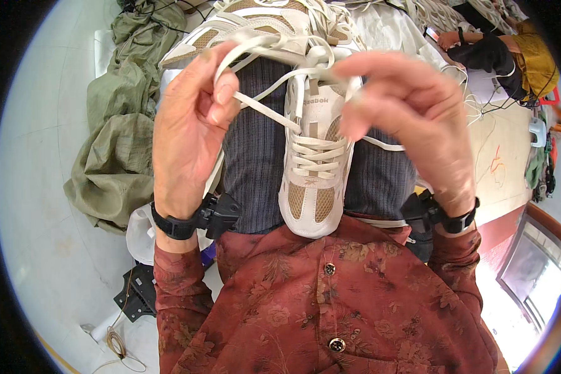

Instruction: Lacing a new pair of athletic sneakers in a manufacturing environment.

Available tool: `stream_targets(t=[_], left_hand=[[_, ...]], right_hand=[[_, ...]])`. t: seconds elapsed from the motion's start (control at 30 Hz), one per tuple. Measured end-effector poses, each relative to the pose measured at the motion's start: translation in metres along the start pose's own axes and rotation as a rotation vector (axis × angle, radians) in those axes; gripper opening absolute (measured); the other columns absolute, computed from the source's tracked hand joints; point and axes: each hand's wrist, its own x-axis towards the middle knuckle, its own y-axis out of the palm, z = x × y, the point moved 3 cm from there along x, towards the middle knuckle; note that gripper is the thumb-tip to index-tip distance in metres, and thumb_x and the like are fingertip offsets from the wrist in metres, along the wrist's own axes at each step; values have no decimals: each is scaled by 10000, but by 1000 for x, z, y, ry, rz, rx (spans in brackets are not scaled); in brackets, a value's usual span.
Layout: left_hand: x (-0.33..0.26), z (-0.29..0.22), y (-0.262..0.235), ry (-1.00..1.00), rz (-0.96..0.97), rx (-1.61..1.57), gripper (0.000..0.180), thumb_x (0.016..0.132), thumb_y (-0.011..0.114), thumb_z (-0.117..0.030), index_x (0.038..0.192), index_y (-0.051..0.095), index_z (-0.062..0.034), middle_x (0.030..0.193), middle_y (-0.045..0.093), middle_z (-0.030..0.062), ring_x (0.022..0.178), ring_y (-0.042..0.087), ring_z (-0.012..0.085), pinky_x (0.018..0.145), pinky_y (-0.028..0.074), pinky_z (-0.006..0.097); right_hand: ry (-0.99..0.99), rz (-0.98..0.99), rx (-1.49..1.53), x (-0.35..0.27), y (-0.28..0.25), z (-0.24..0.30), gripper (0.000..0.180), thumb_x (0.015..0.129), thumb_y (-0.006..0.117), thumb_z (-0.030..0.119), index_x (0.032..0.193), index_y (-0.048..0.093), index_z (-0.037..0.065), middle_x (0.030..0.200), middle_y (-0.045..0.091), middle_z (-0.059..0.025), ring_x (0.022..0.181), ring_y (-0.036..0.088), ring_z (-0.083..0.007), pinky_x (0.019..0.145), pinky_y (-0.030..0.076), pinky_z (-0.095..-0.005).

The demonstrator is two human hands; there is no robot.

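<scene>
Head view. The left hand (190, 128), at 9 o'clock of centre, is raised with palm toward the camera; thumb and forefinger pinch one end of a white shoelace (265, 112), the remaining fingers curled loosely. The right hand (411, 121), at 2 o'clock of centre, is raised likewise, wrist low and fingers bent over; its fingertips grip the other run of the same lace near the tongue.

One beige and white sneaker (311, 168) lies at the centre on the person's lap, on dark striped cloth (255, 162). Its long axis runs 12 to 6 o'clock, toe pointing to 6 o'clock, toward the person's body, with the opening at the far end between the two hands. A second sneaker (255, 25) of the same colours lies at 12 o'clock, beyond the hands, long axis roughly 9 to 3 o'clock.

Each wrist carries one black strap with a small black device (215, 215). A heap of olive-green cloth (115, 137) lies on the floor at 9 o'clock. Another person's arm (480, 50) shows at 2 o'clock.
</scene>
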Motion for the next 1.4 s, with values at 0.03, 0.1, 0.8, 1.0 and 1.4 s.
stream_targets(t=[0.03, 0.1, 0.8, 1.0, 1.4], left_hand=[[1, -1, -4, 9, 13, -30, 376, 1047, 471, -228, 1254, 576, 69, 723, 472, -40, 602, 354, 26, 553, 302, 179], [0, -7, -15, 19, 37, -69, 406, 1046, 465, -217, 1321, 530, 74, 774, 474, -35, 640, 362, 32, 570, 314, 174], [-31, -37, -217, 14, -174, 23, 443, 1041, 460, -48, 1454, 362, 79, 1128, 608, 121, 895, 597, 104, 766, 539, 206], [-40, 10, -191, -87, -437, 475, 458, 1012, 521, -78, 1435, 420, 62, 1125, 609, 61, 897, 597, 83, 777, 528, 173], [-81, 103, -151, -774, -327, 699, 487, 965, 606, -206, 1406, 488, -38, 1199, 612, 18, 984, 595, 104, 817, 510, 240]], right_hand=[[-103, -12, -2, 1, -13, 3, 279, 962, 577, 48, 1220, 615, -55, 790, 690, -75, 732, 663, -133, 697, 530, -253], [-106, -116, 182, 2, -36, 6, 295, 1009, 536, 112, 1249, 590, -51, 694, 585, -28, 665, 595, -143, 754, 519, -315], [-150, -750, 930, -139, -298, -128, 257, 894, 605, -37, 1144, 549, -14, 806, 598, -61, 641, 549, -153, 733, 490, -301], [-129, -858, 954, -206, -310, -165, 238, 924, 601, -1, 1158, 556, -15, 816, 602, -62, 671, 545, -153, 738, 490, -332], [-46, -847, 965, -262, -285, -232, 249, 982, 594, 108, 1173, 624, -50, 807, 635, -47, 720, 605, -149, 766, 527, -301]])
